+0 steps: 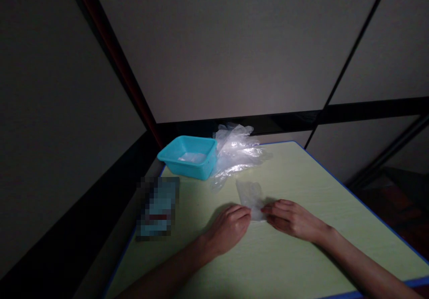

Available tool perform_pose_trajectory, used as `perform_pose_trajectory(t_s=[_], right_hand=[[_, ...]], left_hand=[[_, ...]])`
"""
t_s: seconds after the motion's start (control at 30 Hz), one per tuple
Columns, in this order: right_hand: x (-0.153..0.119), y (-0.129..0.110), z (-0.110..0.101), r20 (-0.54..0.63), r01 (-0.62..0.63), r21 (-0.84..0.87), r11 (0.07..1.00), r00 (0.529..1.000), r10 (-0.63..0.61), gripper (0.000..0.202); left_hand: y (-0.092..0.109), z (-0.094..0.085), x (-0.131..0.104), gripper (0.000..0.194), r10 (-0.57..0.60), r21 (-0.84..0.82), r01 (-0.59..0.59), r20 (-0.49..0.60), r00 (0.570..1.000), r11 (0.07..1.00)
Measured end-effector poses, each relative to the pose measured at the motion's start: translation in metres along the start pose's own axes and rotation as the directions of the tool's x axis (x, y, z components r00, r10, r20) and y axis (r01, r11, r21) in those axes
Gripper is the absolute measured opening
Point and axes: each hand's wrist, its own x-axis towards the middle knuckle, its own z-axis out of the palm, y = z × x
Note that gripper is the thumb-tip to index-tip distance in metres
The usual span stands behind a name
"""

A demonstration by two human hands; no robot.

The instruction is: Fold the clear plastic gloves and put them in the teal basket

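The left grip (233, 225) and right grip (291, 218) are pinching a clear plastic film (250, 194) on the table (308, 183). Plastic gloves (236, 151) are lying beyond.

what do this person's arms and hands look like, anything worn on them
The bare, ungloved left hand and bare, ungloved right hand show no rings or markings that I can make out. The slim, bare left forearm and slim, bare right forearm show no sleeve, watch or bracelet in view. Dim light hides finer detail.
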Motion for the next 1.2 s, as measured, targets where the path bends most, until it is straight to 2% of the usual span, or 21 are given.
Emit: perform_pose_trajectory(t_s=[0.17,0.33,0.5,0.6,0.7,0.9,0.97,1.03,1.13,1.2], right_hand=[[0.003,-0.002,-0.003,0.002,0.026,0.023,0.999,1.000,-0.027,0.022],[0.005,-0.001,-0.006,0.072,-0.048,0.079,0.996,0.996,0.043,0.020],[0.007,0.003,-0.007,0.149,-0.051,0.130,0.990,0.988,0.031,0.020],[0.009,0.005,-0.008,0.162,-0.022,0.141,0.990,0.987,-0.001,0.028],[0.011,0.006,-0.006,0.170,-0.012,0.113,0.994,0.985,-0.007,0.026],[0.011,0.011,-0.001,0.186,-0.025,0.140,0.990,0.983,-0.002,0.024],[0.010,0.012,-0.001,0.180,-0.038,0.172,0.984,0.984,0.006,0.025],[0.011,0.013,-0.001,0.178,-0.062,0.198,0.978,0.984,0.026,0.025],[0.012,0.012,-0.003,0.174,-0.108,0.244,0.964,0.983,0.066,0.026],[0.014,0.011,-0.004,0.169,-0.152,0.299,0.942,0.980,0.105,0.026]], left_hand=[[0.002,-0.003,0.000,0.018,-0.046,-0.067,0.048,0.032,0.998,0.997],[0.000,-0.003,-0.001,0.024,-0.107,-0.180,0.121,0.087,0.991,0.976],[-0.004,0.000,0.001,0.021,-0.147,-0.246,0.160,0.069,0.987,0.956],[-0.004,0.001,0.002,0.021,-0.169,-0.279,0.172,0.037,0.985,0.945],[0.000,0.000,0.003,0.021,-0.214,-0.316,0.205,0.006,0.977,0.926],[0.008,-0.003,0.005,0.022,-0.245,-0.386,0.243,0.045,0.968,0.890],[0.007,-0.004,0.006,0.020,-0.292,-0.452,0.284,0.054,0.955,0.846],[0.003,-0.004,0.007,0.019,-0.386,-0.529,0.358,0.061,0.920,0.770],[-0.007,-0.002,0.009,0.017,-0.551,-0.679,0.480,0.132,0.824,0.556],[-0.014,0.000,0.010,0.016,-0.595,-0.747,0.507,0.188,0.781,0.430]])
